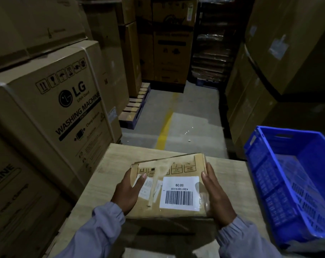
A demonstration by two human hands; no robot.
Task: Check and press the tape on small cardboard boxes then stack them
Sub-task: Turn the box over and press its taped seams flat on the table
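Right, so the small box [169, 185] is held over the near part of the table [111, 164], tilted toward the person. The left hand [127, 194] grips its left side w/ the thumb lying on the top face. The right hand [216, 198] grips the right side, thumb at the top edge. Hands are well apart, both clamped on the box.

Clear tape [159, 175] runs across the top, wrinkled beside the barcode label [179, 192], and the far edge looks crumpled. So imo press there first: flat thumb, rubbing from the middle outward, other hand bracing.

Something brown lies under the box; can't tell if it's another box. A blue crate [266, 175] stands at the table's right edge, prob. close enough to catch a sleeve. Big LG cartons [55, 101] wall in the left, and a pallet [133, 108] sits far off.
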